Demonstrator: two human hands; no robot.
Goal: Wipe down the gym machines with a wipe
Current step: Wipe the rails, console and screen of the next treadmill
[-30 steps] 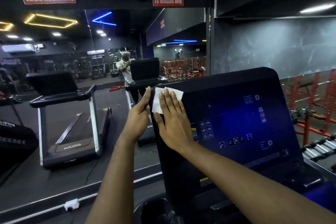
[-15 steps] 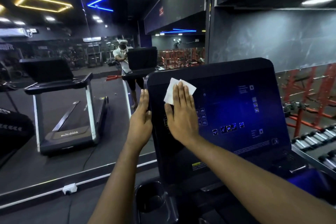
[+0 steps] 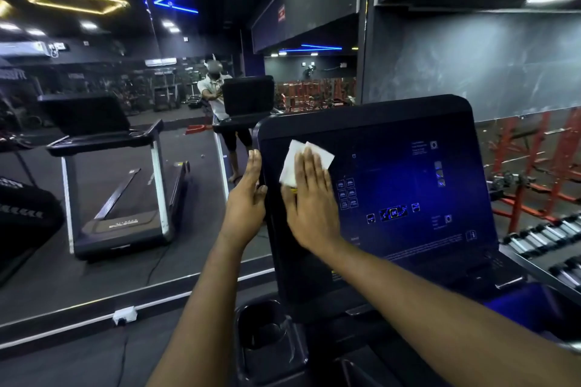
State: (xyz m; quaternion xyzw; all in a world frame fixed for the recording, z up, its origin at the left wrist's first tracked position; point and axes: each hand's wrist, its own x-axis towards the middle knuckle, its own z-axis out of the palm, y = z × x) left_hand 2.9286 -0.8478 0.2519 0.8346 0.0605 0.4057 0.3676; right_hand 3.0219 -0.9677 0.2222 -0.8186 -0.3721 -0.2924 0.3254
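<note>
A black treadmill console [image 3: 408, 192] with a dark blue lit screen stands tilted in front of me. My right hand [image 3: 309, 201] lies flat with straight fingers on the screen's upper left part, pressing a white wipe [image 3: 294, 163] against it; the wipe's corners show above and left of the fingers. My left hand [image 3: 248, 198] rests with straight fingers against the console's left edge, thumb on the front face.
A wall mirror on the left reflects another treadmill [image 3: 119, 185] and a person behind a console. A cup holder [image 3: 267, 333] sits below the console. Red racks [image 3: 534, 173] and dumbbells [image 3: 540, 242] are at the right. A white socket [image 3: 124, 315] lies on the floor strip.
My right hand has slid the wipe from the console's top left corner a little rightward and down onto the screen. My left hand stays on the left edge.
</note>
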